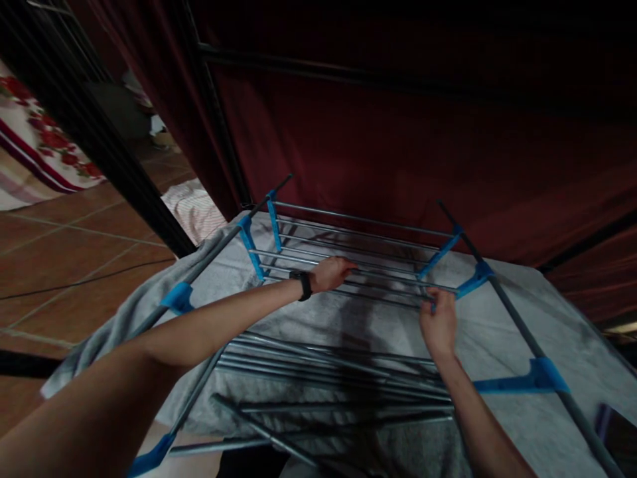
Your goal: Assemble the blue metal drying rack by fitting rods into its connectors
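Observation:
A metal rack of grey rods with blue plastic joints [478, 275] lies on a grey cloth-covered surface [517, 318]. My left hand [334, 272], with a black band on its wrist, is closed over one of the upper shelf rods [378, 229] near the middle. My right hand [438, 318] is closed on the front rod of that shelf, close to a blue joint at the right. A second layer of loose rods [323, 365] lies lower, under my forearms.
A dark red curtain [398, 133] on a black frame hangs right behind the rack. Brown tiled floor [74, 259] lies to the left, with a floral fabric [44, 153] and a striped cloth [192, 206]. A black cable crosses the tiles.

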`<action>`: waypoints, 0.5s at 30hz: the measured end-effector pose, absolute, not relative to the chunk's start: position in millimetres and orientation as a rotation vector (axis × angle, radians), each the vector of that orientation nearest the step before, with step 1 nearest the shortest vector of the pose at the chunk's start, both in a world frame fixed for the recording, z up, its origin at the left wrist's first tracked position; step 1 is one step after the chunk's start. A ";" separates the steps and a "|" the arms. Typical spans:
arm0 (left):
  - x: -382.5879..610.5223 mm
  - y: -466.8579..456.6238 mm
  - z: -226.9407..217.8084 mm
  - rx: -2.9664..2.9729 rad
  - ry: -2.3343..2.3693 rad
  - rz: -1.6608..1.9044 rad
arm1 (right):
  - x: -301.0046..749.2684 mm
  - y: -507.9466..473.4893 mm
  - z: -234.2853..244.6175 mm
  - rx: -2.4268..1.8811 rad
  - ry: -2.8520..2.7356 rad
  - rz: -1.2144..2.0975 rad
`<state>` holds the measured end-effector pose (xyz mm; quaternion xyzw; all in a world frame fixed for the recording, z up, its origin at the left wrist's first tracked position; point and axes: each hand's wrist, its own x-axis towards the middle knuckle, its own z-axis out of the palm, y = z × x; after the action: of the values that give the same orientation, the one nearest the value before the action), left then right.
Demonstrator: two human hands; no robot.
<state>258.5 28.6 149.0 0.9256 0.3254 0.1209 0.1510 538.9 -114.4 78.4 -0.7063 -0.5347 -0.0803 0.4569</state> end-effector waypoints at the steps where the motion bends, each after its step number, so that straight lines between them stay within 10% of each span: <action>1: 258.1 29.5 148.7 2.666 0.921 0.355 | 527.8 -111.3 82.4 -1.716 -1.495 -0.246; 15: 185.4 32.6 212.8 2.883 1.001 0.405 | 508.2 -66.6 103.3 -1.799 -2.157 -0.388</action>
<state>185.4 32.6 212.8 0.9360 0.3249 0.1316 0.0316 508.2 -66.6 103.3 -0.6270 -0.7519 -0.1353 0.1522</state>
